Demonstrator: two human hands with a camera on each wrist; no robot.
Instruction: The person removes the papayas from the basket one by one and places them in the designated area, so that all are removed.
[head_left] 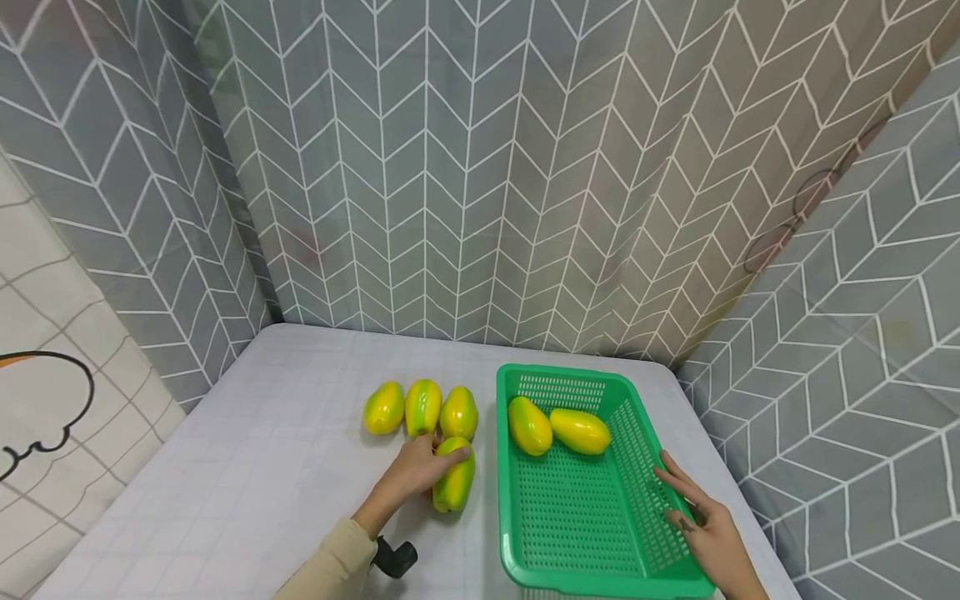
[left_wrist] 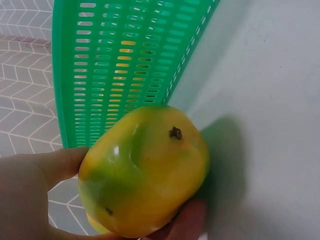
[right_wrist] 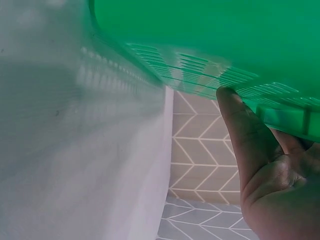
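Note:
My left hand (head_left: 420, 465) grips a yellow-green papaya (head_left: 454, 483), with the thumb on one side and the fingers round the other. In the left wrist view that papaya (left_wrist: 145, 172) shows a small dark stem end and casts a shadow on the tabletop. Three more papayas lie in a row just beyond: left (head_left: 384, 408), middle (head_left: 423, 407) and right (head_left: 459, 413). My right hand (head_left: 708, 529) holds the right rim of a green plastic basket (head_left: 507, 500). One finger lies against the outer wall in the right wrist view. Two yellow papayas (head_left: 530, 427) rest inside the basket, toward its far end.
A white cloth covers the table (head_left: 300, 433). Grey chevron-patterned curtains (head_left: 465, 167) hang behind it and along the right side. A black strap mount (head_left: 395, 557) sits at my left wrist. The basket's slotted walls rise between the loose papayas and my right hand.

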